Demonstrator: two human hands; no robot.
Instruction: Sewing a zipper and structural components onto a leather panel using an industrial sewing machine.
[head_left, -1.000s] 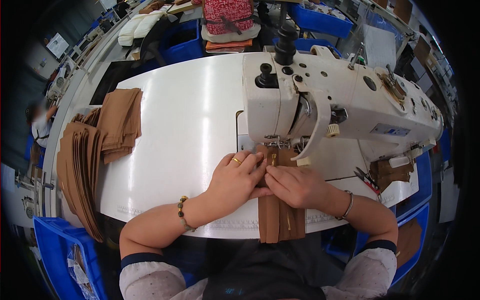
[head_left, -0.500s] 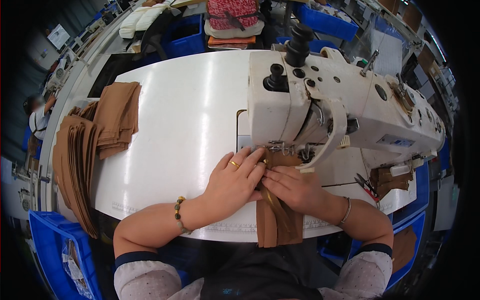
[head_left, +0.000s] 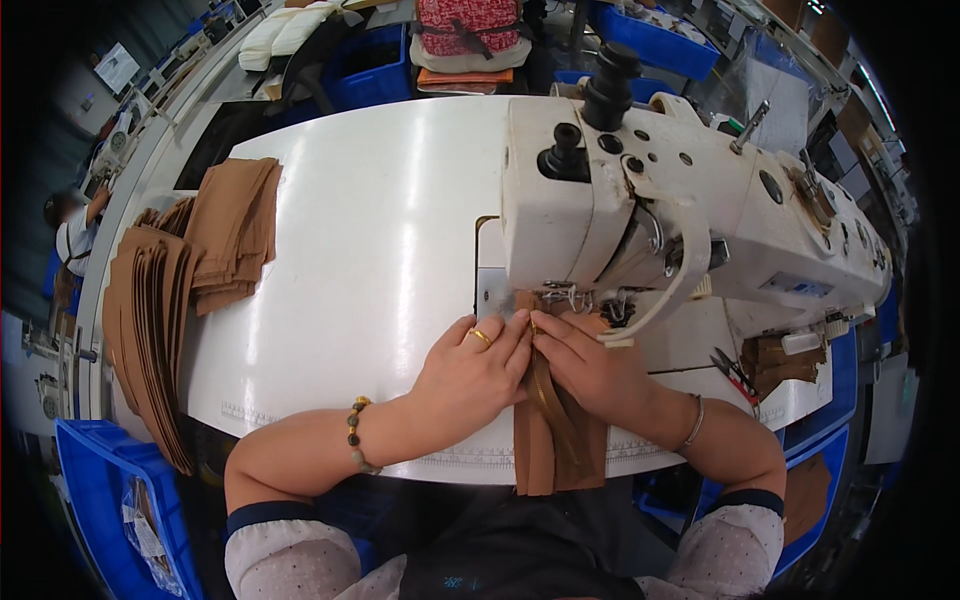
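A brown fabric strip (head_left: 532, 462) runs from the sewing machine's presser foot area (head_left: 560, 300) over the table's near edge. Along it lies a zipper (head_left: 546, 398) with gold-coloured teeth, curving to the right lower down. My left hand (head_left: 470, 365), closed, grips the zipper and cloth from the left, fingertips just in front of the foot. From the right, my right hand (head_left: 598, 372) pinches the same zipper, its fingertips almost touching the left ones. The left palm and fingers hide part of the cloth. Needle detail is too small to make out.
The white sewing machine (head_left: 600, 210) fills the right of the white table (head_left: 340, 300). Stacks of brown fabric pieces (head_left: 150, 300) lie at the left. Thread snips (head_left: 735, 378) and brown scraps (head_left: 780, 362) are at the right. Blue bins (head_left: 110, 490) stand beside the table.
Both hands have drawn slightly toward me, away from the presser foot. The left fingers have bent in, baring more of the cloth at the foot.
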